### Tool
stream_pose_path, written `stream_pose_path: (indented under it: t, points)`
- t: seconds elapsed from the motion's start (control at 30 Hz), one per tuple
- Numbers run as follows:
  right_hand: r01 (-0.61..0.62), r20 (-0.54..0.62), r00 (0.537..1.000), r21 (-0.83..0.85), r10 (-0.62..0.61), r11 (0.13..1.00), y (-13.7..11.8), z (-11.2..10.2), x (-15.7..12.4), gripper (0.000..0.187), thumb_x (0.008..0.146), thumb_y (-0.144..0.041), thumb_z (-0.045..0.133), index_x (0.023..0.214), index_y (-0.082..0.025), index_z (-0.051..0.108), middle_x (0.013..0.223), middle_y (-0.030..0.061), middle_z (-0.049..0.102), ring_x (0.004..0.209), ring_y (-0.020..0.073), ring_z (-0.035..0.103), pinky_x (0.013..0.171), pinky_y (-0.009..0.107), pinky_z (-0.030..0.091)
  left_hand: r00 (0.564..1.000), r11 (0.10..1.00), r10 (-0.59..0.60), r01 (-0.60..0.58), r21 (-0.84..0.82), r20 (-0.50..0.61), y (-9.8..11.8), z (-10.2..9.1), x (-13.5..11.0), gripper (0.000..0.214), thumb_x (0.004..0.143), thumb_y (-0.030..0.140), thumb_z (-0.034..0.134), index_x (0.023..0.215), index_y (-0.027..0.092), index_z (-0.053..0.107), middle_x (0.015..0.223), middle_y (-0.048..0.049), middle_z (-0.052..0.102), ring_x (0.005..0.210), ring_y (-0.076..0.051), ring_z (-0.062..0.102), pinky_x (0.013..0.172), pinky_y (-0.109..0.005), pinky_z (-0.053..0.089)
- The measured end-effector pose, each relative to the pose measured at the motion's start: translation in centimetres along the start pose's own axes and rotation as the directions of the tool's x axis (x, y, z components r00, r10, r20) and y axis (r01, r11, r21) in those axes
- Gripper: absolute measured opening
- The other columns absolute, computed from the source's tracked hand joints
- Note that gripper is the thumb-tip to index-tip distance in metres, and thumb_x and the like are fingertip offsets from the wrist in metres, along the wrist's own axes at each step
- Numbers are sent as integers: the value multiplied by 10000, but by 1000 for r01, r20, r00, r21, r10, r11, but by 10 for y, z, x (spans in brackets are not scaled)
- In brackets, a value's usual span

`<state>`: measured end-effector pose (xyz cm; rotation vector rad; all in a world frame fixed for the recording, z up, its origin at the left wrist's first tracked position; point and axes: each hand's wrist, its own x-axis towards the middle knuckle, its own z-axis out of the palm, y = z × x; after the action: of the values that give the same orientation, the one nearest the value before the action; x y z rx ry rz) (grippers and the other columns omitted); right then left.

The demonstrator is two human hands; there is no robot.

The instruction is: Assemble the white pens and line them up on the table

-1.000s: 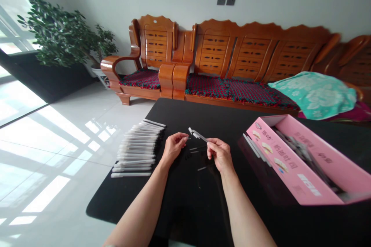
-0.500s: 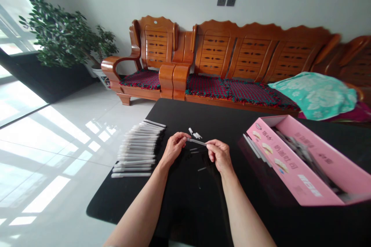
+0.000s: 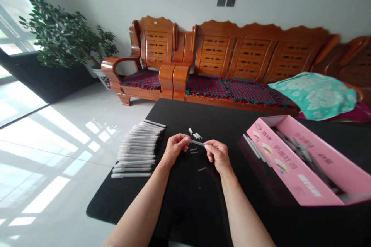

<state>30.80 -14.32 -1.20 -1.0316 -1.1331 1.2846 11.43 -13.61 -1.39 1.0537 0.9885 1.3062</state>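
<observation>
Over the black table (image 3: 179, 197), my left hand (image 3: 174, 147) and my right hand (image 3: 217, 154) each pinch one end of a thin clear pen barrel (image 3: 197, 143), held level between them. Both hands have their fingers closed on it. A few small white caps (image 3: 194, 134) lie on the table just beyond the hands. Thin dark refills (image 3: 203, 168) lie on the table under and near my right hand. To the left, a row of several white pens (image 3: 139, 148) lies side by side.
An open pink box (image 3: 301, 179) with dark parts inside stands at the right, with a few pens (image 3: 255, 147) leaning by its left side. Behind the table are a wooden chair (image 3: 145, 61), a wooden sofa (image 3: 255, 58) with a teal cloth (image 3: 315, 94), and a potted plant (image 3: 60, 34).
My hands have come closer together. The barrel, held only by my right hand a second ago, is now pinched at both ends and has shortened between the fingers.
</observation>
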Motion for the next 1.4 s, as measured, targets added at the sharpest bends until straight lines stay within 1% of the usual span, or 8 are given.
stream_pose_path:
  t: [0.37,0.67,0.8,0.93,1.0,1.1,1.23,1.4]
  points:
    - [-276,211,950,229,229,934,-5,-8,-2,277,785,-401,729,806,-131,669,390,-128,341,253,30,248,240,155,180,990,991,133,-133,-15,-38,3,15,-7,332,772,440,732,859,126,671,680,-9,621,536,-94,552,501,-204,453]
    - [-449,384,864,297,326,843,1,-20,2,275,772,-389,743,765,-120,689,343,-140,302,228,33,226,221,150,210,962,932,269,-273,237,52,13,15,-14,288,846,430,658,904,150,690,609,-6,624,535,-109,565,544,-212,448]
    - [-420,350,884,306,310,854,2,-13,2,282,793,-394,735,804,-115,696,361,-135,318,239,32,249,231,149,219,967,938,253,-255,235,40,12,13,-11,311,850,450,647,917,149,689,608,-6,621,539,-114,564,547,-216,454]
    - [-302,240,943,326,230,896,-1,-8,2,328,821,-452,706,895,-133,698,437,-89,457,285,59,385,258,168,290,948,927,314,-294,235,-51,15,8,-8,304,865,429,630,942,142,696,682,-21,631,591,-115,576,572,-212,467]
    - [-198,124,978,338,165,920,-2,-10,5,360,823,-477,697,938,-135,700,477,-69,508,315,76,435,268,181,318,906,896,392,-337,290,-159,24,0,-9,311,885,418,599,1000,147,702,731,-28,639,617,-114,581,589,-211,471]
    - [-69,-35,996,351,87,934,-3,-19,8,362,799,-463,723,932,-126,706,484,-63,517,335,83,451,280,192,339,776,825,516,-336,454,-363,45,-27,-13,338,906,399,553,1111,169,692,742,-12,632,636,-113,582,623,-215,477]
    - [-42,-80,994,370,77,928,-2,-25,10,337,772,-434,750,902,-125,712,483,-60,518,349,87,459,289,196,348,567,740,595,-111,663,-570,71,-85,-19,287,867,351,569,1042,176,712,679,13,622,639,-126,602,641,-227,474]
    - [-54,-56,995,365,80,930,-2,-22,9,309,767,-410,752,891,-129,716,480,-59,521,349,87,455,292,200,345,448,749,535,141,647,-716,75,-148,-31,308,846,337,512,998,183,732,713,-6,673,683,-156,641,649,-252,492]
